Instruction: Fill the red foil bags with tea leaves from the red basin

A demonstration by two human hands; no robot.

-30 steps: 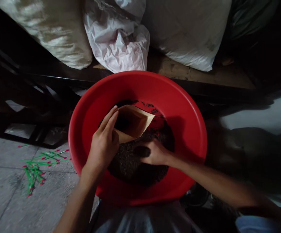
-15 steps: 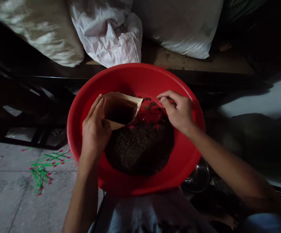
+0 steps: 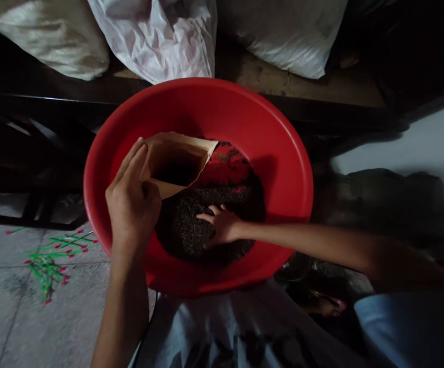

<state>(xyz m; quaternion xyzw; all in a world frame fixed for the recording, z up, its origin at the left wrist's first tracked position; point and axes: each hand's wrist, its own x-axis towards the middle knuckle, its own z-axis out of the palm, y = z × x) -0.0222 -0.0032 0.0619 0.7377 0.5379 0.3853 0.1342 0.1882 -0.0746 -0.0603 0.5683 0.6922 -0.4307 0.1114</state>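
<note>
You can read no text, label or number here. The dark marks (image 3: 240,346) on your pale garment (image 3: 217,318) are too dim and blurred for you to tell whether they are lettering.

The basin (image 3: 240,112) is located in front of the table (image 3: 321,92). Loose material (image 3: 183,225) lies on the basin's bottom, mainly in the near part. The paper bag (image 3: 181,161) is positioned inside the basin, left of centre, beyond most of the loose material. The left hand (image 3: 133,199) is at the bag's left side; the right hand (image 3: 224,226) is on the loose material, nearer than the bag and to its right. Three sacks (image 3: 168,36) sit side by side on the table. Sticks (image 3: 49,266) lie on the floor (image 3: 68,317), left of the basin.
</note>
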